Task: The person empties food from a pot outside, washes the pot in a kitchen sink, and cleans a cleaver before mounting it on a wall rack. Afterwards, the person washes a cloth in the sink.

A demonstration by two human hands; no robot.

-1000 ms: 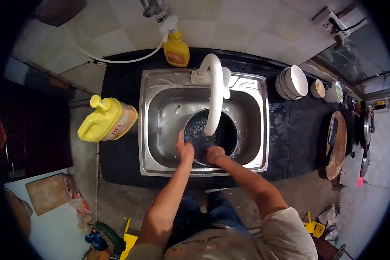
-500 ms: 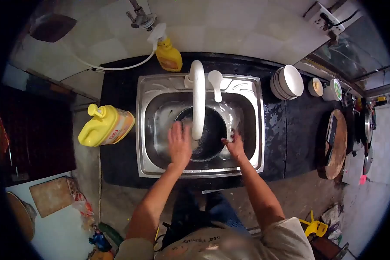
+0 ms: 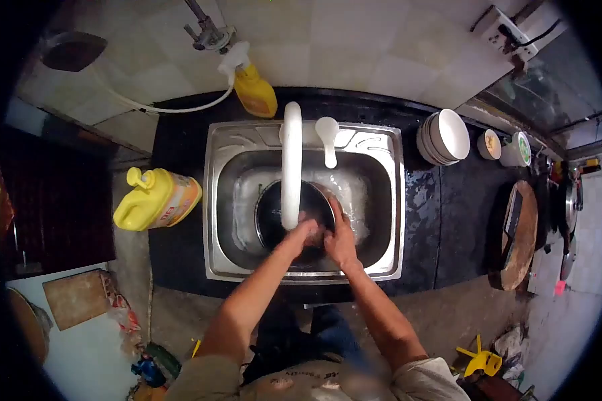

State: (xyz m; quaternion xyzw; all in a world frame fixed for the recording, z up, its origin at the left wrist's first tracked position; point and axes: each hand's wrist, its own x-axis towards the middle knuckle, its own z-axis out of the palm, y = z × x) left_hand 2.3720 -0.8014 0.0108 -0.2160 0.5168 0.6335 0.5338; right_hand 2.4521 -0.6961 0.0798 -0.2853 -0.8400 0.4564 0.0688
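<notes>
Standing at sink (image 3: 396, 214): one person (image 3: 287, 381), seen from above;
L hand (image 3: 306, 231): inside black pot (image 3: 312, 202), beside faucet (image 3: 291, 160); fingers part-hidden, can't tell if grip is closed or on anything;
R hand (image 3: 341, 244): at pot's R rim, fingers along outer side; can't tell how tight its grip is;
Black pot: in sink, near middle, faucet arching over it;
Counter (image 3: 465, 220): yellow jug (image 3: 160, 200) L of sink; stacked bowls (image 3: 446, 137) & wood board (image 3: 523, 234) to R
</notes>
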